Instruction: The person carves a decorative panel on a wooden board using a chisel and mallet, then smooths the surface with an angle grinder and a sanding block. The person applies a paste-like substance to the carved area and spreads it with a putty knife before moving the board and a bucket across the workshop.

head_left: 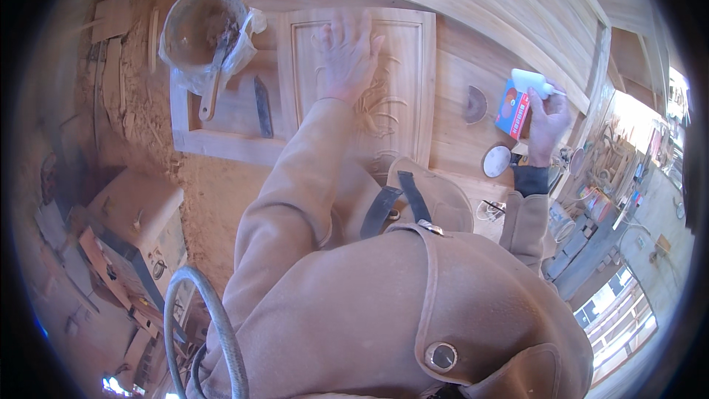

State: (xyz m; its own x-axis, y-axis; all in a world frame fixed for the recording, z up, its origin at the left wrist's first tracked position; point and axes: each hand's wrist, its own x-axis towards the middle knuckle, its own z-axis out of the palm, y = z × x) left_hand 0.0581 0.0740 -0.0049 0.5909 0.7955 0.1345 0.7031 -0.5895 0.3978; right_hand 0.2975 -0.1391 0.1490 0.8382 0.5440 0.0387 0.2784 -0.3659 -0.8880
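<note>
My left hand (347, 59) lies flat with its fingers spread on a pale wooden panel (411, 66). Carved relief curves across the panel's middle, partly under my hand and forearm. Over to the right, my right hand (549, 124) is closed on a small white squeeze bottle (529, 81) with a thin nozzle. That bottle is tilted, its nozzle to the right. Just below it is a blue and red cardboard box (513, 112); I cannot tell whether my fingers touch it.
A plastic-lined bowl (179, 33) with a wooden-handled tool (210, 96) stands at left. A dark flat bar (263, 107) lies beside the panel. Right of it are a brown half-disc (475, 105) and a whitish disc (496, 161). A cabinet (140, 214) is at lower left.
</note>
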